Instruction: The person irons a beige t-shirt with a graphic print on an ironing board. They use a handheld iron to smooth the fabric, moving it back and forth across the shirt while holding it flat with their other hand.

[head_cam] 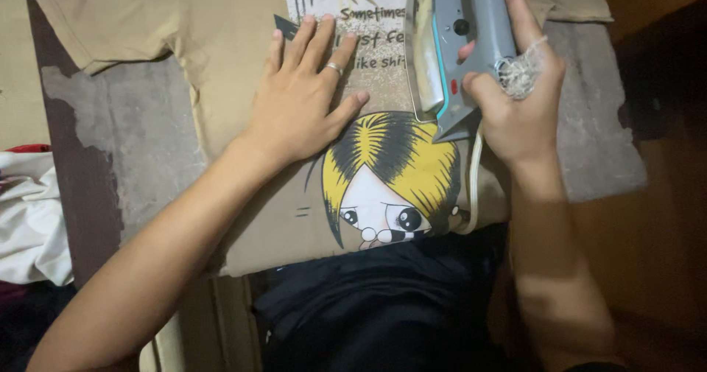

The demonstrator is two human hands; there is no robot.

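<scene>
I am pressing my left hand [305,99] flat, fingers spread, holding nothing, pinning the shirt [221,40] on the board [596,144] while my right hand [515,99] is gripping the iron [456,48] tilted above the print.

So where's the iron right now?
In the head view, the iron is at top right, gripped by the right hand, tilted over the tan T-shirt just above the cartoon print, beside the flat left hand.
</scene>
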